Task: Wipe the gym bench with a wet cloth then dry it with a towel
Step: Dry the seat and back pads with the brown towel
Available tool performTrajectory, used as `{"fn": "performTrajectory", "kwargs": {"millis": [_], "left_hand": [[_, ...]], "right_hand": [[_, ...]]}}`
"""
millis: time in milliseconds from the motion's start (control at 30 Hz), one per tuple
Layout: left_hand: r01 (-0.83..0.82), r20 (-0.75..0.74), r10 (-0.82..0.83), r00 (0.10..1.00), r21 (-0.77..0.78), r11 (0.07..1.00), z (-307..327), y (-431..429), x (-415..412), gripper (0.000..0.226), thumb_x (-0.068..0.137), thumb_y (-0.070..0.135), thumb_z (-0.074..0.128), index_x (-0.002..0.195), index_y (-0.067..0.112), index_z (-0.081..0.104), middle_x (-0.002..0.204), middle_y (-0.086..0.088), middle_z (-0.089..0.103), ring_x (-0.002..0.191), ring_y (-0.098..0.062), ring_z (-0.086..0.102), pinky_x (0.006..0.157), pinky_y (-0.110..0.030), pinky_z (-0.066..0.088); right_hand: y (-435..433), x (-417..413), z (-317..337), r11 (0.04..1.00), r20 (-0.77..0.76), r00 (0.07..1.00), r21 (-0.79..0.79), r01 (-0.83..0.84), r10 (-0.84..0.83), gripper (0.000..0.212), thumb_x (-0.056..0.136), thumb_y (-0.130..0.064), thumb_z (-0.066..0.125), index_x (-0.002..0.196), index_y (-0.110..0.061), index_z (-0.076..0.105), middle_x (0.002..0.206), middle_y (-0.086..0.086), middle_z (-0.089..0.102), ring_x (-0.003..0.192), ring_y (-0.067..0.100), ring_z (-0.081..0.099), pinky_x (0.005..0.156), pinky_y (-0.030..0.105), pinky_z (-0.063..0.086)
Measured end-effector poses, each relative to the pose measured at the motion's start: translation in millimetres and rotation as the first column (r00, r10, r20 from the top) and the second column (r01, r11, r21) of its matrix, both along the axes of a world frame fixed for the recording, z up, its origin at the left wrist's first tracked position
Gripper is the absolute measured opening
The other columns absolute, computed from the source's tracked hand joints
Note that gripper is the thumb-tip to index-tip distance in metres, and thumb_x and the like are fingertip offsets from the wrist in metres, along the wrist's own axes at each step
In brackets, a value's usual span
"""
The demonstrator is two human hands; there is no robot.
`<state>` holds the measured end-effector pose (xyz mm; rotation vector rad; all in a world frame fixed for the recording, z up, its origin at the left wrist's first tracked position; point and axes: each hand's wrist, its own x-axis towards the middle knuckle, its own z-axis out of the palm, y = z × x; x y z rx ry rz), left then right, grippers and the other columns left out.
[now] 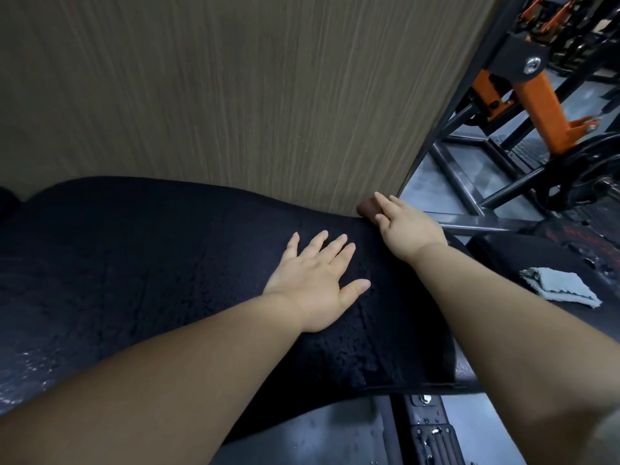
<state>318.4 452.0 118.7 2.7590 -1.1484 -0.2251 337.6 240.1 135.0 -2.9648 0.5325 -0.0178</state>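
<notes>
Palm of L hand [315,283] lies flat on dark towel [151,263], 5 digits straight & spread, gripping nothing. R hand [407,229] sits at towel's far right corner, thumb & fingers pinching a small brown corner [366,207] against wood-grain panel [235,95]; can't tell if that's towel or pad. Towel drapes over gym bench [302,434], black pad w/ droplets showing at near edge. Folded grey cloth [560,285] lies on a separate black pad to the right, well apart from both hands.

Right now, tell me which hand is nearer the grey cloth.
Right. The right hand is up-left of the cloth; the left hand lies flat on the towel, farther left.
</notes>
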Motion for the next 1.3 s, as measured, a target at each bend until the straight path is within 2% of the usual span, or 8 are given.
{"fn": "performTrajectory", "kwargs": {"millis": [133,267,333,467,700,833,1100,1300], "left_hand": [[-0.008,-0.004,0.008,1.0,0.001,1.0,-0.9,0.5,2.3,0.074,0.093,0.068,0.006,0.155,0.028,0.003,0.162,0.012,-0.005,0.148,-0.012,-0.014,0.119,-0.05,-0.01],[-0.01,-0.031,0.011,0.999,0.007,1.0,-0.7,3.5,2.8,0.075,0.092,0.068,0.006,0.155,0.029,0.004,0.162,0.013,-0.004,0.148,-0.012,-0.013,0.119,-0.05,-0.009],[-0.015,-0.034,0.015,0.999,0.0,1.0,1.1,4.5,3.5,0.073,0.093,0.067,0.006,0.155,0.029,0.005,0.162,0.013,-0.003,0.148,-0.012,-0.011,0.119,-0.049,-0.009],[-0.018,-0.05,0.018,0.999,-0.016,1.0,5.7,5.6,4.1,0.071,0.094,0.064,0.004,0.155,0.028,0.006,0.162,0.013,-0.001,0.148,-0.01,-0.009,0.12,-0.046,-0.008],[-0.038,-0.071,0.034,0.997,-0.055,0.998,7.0,10.5,-3.4,0.069,0.096,0.059,0.002,0.155,0.026,0.012,0.162,0.013,0.004,0.149,-0.008,-0.005,0.121,-0.041,-0.006],[-0.037,-0.066,0.033,0.997,-0.06,0.998,9.4,9.7,-4.8,0.069,0.096,0.059,0.002,0.155,0.026,0.013,0.162,0.014,0.004,0.149,-0.008,-0.005,0.121,-0.041,-0.005],[-0.018,-0.06,0.014,0.998,-0.073,0.997,8.3,5.7,-3.6,0.071,0.095,0.06,0.0,0.155,0.025,0.014,0.162,0.012,0.005,0.149,-0.009,-0.004,0.12,-0.042,-0.006],[-0.011,-0.063,0.006,0.998,-0.089,0.996,7.2,5.1,-4.0,0.072,0.094,0.059,-0.001,0.155,0.024,0.014,0.162,0.012,0.006,0.149,-0.009,-0.004,0.12,-0.042,-0.006]], "right_hand": [[-1.8,11.0,-1.9,1.0,-0.009,1.0,0.019,0.005,-0.005,0.044,0.101,-0.04,0.028,0.145,-0.039,0.034,0.149,-0.007,0.039,0.133,0.024,0.04,0.105,0.042,0.037],[8.4,-14.6,-4.4,0.999,0.07,0.997,0.033,-0.023,0.021,0.045,0.101,-0.038,0.034,0.146,-0.036,0.035,0.153,-0.009,0.033,0.138,0.018,0.033,0.109,0.036,0.029],[17.1,-37.7,-3.1,0.998,0.083,0.996,0.047,-0.033,0.029,0.047,0.101,-0.038,0.036,0.147,-0.036,0.033,0.156,-0.01,0.028,0.141,0.015,0.029,0.112,0.033,0.025],[38.7,-97.1,-2.5,0.998,0.125,0.991,0.046,-0.043,0.037,0.046,0.099,-0.041,0.041,0.145,-0.041,0.036,0.154,-0.014,0.031,0.135,0.016,0.038,0.108,0.031,0.032],[79.0,-199.0,-18.4,0.986,0.268,0.954,0.061,-0.152,0.131,0.044,0.091,-0.039,0.044,0.132,-0.028,0.057,0.138,0.0,0.055,0.122,0.02,0.055,0.105,0.027,0.037],[86.5,-223.9,-28.4,0.972,0.282,0.939,0.074,-0.224,0.195,0.044,0.093,-0.034,0.046,0.136,-0.025,0.053,0.141,0.0,0.051,0.128,0.018,0.049,0.111,0.03,0.029],[77.0,-191.6,-19.9,0.98,0.264,0.95,0.057,-0.19,0.168,0.047,0.093,-0.038,0.04,0.137,-0.026,0.053,0.141,0.003,0.051,0.129,0.021,0.05,0.105,0.043,0.042],[63.7,-124.9,0.8,0.991,0.095,0.992,0.092,-0.098,0.089,0.047,0.101,-0.035,0.041,0.147,-0.034,0.033,0.157,-0.011,0.023,0.145,0.007,0.017,0.119,0.032,0.014]]}}
